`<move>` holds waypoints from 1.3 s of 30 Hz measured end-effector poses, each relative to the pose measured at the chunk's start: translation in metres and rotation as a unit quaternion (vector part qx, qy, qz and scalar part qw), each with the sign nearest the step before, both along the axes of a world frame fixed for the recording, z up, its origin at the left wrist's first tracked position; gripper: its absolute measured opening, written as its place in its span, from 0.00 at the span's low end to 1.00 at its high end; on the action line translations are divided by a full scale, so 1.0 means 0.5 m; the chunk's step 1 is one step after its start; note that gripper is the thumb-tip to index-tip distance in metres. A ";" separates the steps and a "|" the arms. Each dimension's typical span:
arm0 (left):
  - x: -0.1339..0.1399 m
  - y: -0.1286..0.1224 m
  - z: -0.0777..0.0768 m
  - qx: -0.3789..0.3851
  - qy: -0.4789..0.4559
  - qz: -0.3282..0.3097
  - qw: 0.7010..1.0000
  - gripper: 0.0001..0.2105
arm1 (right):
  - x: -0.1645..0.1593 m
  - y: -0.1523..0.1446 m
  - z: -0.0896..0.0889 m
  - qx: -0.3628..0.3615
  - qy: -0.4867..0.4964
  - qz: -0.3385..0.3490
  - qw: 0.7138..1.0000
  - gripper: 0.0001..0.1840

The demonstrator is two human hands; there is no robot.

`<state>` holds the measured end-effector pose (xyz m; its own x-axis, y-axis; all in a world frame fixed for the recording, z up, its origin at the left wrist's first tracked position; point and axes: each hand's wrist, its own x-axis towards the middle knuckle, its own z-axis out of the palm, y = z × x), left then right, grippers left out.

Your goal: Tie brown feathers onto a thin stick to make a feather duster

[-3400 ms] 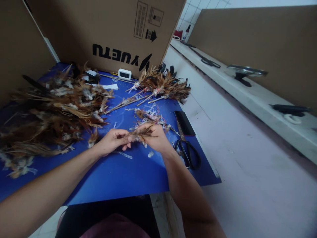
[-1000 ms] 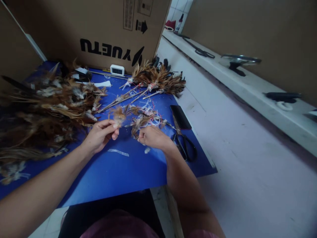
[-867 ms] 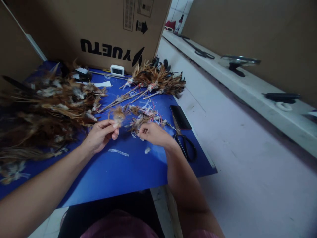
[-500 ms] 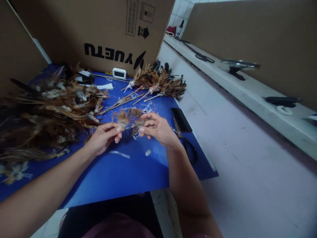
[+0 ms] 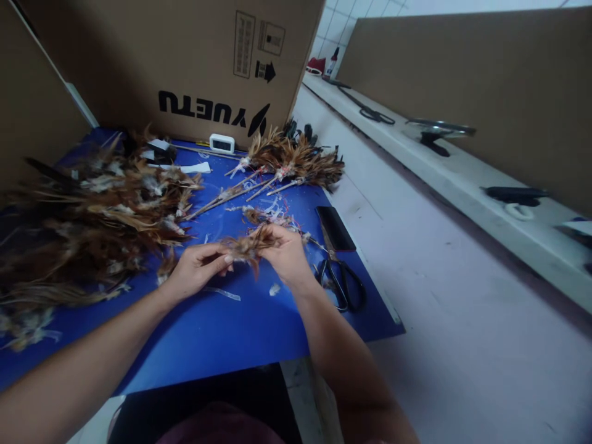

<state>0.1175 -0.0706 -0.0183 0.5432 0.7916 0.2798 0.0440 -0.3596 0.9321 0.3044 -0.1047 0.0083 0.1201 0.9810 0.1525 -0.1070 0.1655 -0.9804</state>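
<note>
Between my hands is a small bunch of brown feathers (image 5: 247, 246). My left hand (image 5: 201, 266) pinches its left end between thumb and fingers. The fingers of my right hand (image 5: 283, 250) close on the right side of the same bunch, partly hidden behind the feathers. Below them on the blue table mat (image 5: 222, 345) lie a clear strip of tape (image 5: 222, 293) and a bit of white fluff (image 5: 274, 289). Just beyond my right hand are loose feathers and shreds of white and red string (image 5: 277, 213).
A large heap of brown feathers (image 5: 106, 209) covers the left side. Feathered sticks (image 5: 296, 160) lie at the back right, near a small white digital clock (image 5: 222, 143). Black-handled scissors (image 5: 342, 283) and a black phone-like slab (image 5: 337, 228) sit at the right edge. A cardboard box (image 5: 198, 55) stands behind.
My hands have come closer together, and the two separate feather tufts now meet as one bunch. My right hand has shifted slightly left, uncovering more of the scissors.
</note>
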 end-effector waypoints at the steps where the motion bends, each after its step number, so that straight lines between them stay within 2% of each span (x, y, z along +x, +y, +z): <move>1: 0.000 0.000 -0.002 -0.002 0.002 0.001 1.000 0.08 | -0.003 -0.002 0.000 0.007 -0.010 0.002 1.000 0.07; 7: 0.001 0.003 -0.011 -0.013 0.017 0.001 1.000 0.09 | -0.008 -0.007 -0.003 0.035 -0.068 0.001 0.997 0.03; 16: 0.008 -0.002 -0.011 -0.041 0.015 0.007 0.999 0.12 | -0.009 -0.009 -0.033 0.053 -0.104 -0.020 0.993 0.05; 24: 0.011 -0.007 -0.009 -0.126 -0.029 0.022 0.991 0.11 | -0.019 -0.012 -0.041 0.058 -0.107 -0.072 0.990 0.04; 31: 0.013 -0.010 -0.017 -0.168 -0.060 0.018 0.984 0.12 | -0.031 -0.012 -0.039 0.056 -0.089 -0.089 0.990 0.01; 39: 0.007 -0.008 -0.027 -0.189 -0.078 0.005 0.979 0.11 | -0.033 -0.012 -0.038 0.034 -0.083 -0.076 0.993 0.06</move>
